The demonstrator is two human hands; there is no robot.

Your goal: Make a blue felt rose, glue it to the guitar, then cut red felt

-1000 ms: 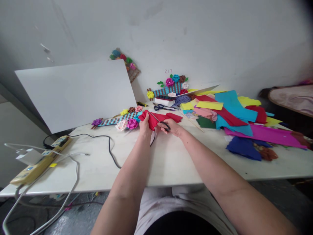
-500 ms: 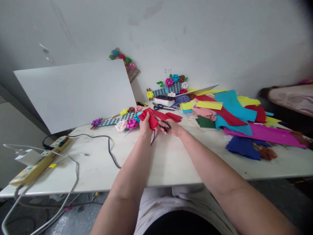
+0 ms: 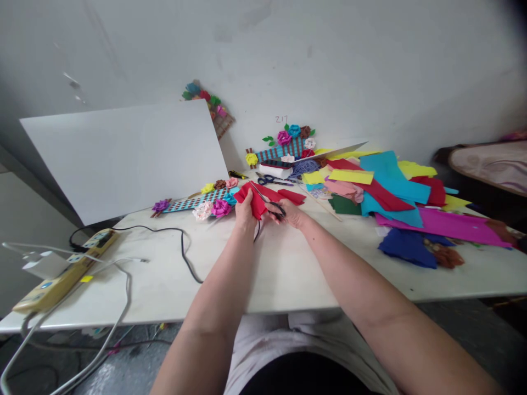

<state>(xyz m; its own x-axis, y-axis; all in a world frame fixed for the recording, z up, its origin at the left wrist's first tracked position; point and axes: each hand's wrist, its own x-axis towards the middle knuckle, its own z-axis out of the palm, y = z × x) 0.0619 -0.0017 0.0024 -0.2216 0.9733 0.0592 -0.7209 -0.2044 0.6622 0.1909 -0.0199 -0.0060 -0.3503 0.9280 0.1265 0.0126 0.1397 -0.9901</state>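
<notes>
My left hand [image 3: 246,209] grips a folded piece of red crepe paper [image 3: 258,206], thumb on top. In my right hand [image 3: 291,213] is a pair of black-handled scissors [image 3: 276,208], its blades lying across the red paper. More red paper stretches to the right behind the scissors, above my right hand. Just left of my left hand lies a blue and brown woven strip [image 3: 193,202] trimmed with paper flowers, among them a magenta flower [image 3: 221,208].
A heap of coloured paper [image 3: 395,175] covers the table's right side. Blue-handled scissors [image 3: 267,179] lie at the back. A white board [image 3: 123,159] leans on the wall at left. A power strip [image 3: 66,271] and cables occupy the left edge.
The view has shifted very slightly. Both hands, the scissors and the red crepe paper stay in nearly the same place.
</notes>
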